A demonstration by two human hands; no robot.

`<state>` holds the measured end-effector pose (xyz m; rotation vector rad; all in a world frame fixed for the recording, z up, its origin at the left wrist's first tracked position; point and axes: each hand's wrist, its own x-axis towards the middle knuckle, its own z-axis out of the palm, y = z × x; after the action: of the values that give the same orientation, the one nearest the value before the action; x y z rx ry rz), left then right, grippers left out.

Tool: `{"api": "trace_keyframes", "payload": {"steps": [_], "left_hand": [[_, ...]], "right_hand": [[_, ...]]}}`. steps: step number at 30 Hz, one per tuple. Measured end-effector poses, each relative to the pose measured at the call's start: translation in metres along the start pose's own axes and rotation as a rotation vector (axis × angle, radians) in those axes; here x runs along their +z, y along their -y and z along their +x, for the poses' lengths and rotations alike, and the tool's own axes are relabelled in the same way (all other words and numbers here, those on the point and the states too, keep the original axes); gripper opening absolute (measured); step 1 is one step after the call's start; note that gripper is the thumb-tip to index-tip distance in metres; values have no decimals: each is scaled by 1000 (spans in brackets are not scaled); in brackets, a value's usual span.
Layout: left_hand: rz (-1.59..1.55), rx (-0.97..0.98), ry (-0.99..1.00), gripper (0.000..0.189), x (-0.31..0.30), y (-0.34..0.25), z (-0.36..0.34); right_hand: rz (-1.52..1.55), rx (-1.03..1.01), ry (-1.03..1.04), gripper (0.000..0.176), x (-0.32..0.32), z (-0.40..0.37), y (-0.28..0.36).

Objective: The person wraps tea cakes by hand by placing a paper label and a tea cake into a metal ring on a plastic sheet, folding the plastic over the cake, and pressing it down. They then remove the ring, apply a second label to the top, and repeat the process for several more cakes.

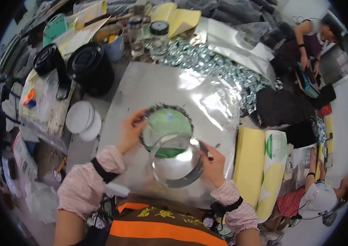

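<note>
A round green disc (pixel 161 123) with a ragged dark, shiny rim is in the middle of the head view, above a grey metal work surface (pixel 141 90). My left hand (pixel 131 130) grips its left edge, fingers curled at the rim. In my right hand (pixel 214 165) is a wide metal ring (pixel 194 174), held by its right side with the fingers closed on the band. The ring is tilted and overlaps the lower part of the green disc in this view. Through its opening, the shiny surface shows.
Shredded silver foil (pixel 206 61) lies along the back edge. White discs (pixel 84 119) and a black lidded bucket (pixel 90 67) are at the left. Yellow sheets (pixel 248 164) and a roll of round labels (pixel 273 164) lie at the right. Two people (pixel 311 197) work beyond.
</note>
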<state>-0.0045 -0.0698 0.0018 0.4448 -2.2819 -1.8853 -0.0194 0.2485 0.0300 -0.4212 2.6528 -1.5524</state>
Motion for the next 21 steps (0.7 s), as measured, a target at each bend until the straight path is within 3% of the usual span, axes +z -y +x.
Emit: {"api": "trace_keyframes", "payload": {"steps": [2,4,5,6,7,8,9,11,13,14,17,21], "left_hand": [[36,75,-83,41,-70,2,-15],[10,4,-59,44,-149,-11,-44],[162,-82,-36,44,-190,-14,-64],[238,-230,71,43,-223,-18,-89],[297,-374,331,43,-247,-37,-110],[189,-688,460,47,-263,-42,-132],[161,-790,630,53,-263,-48,-145],[489,-411,881,32,-260,-21,-171],[485,-323,834,19,-218,-18,-172],[535,-165,754,18,-192,-16,-170],[621,168,657,15,-144,5,-147],[576,315,697,16,-141,28,-134]], "right_hand": [[30,160,20,29,-5,-6,-12],[70,191,14,31,-9,-10,-15],[60,168,12,33,-8,-11,-19],[48,146,4,35,-8,-15,-23],[32,125,-6,38,-8,-19,-25],[31,121,-12,40,-7,-21,-25],[29,116,-22,43,-6,-23,-24],[75,123,-23,53,-4,-28,-26],[134,41,41,57,-4,-34,-31],[155,5,68,60,-5,-40,-32],[-216,-323,179,59,-13,-54,-21],[-171,-232,297,46,-18,-77,-24]]}}
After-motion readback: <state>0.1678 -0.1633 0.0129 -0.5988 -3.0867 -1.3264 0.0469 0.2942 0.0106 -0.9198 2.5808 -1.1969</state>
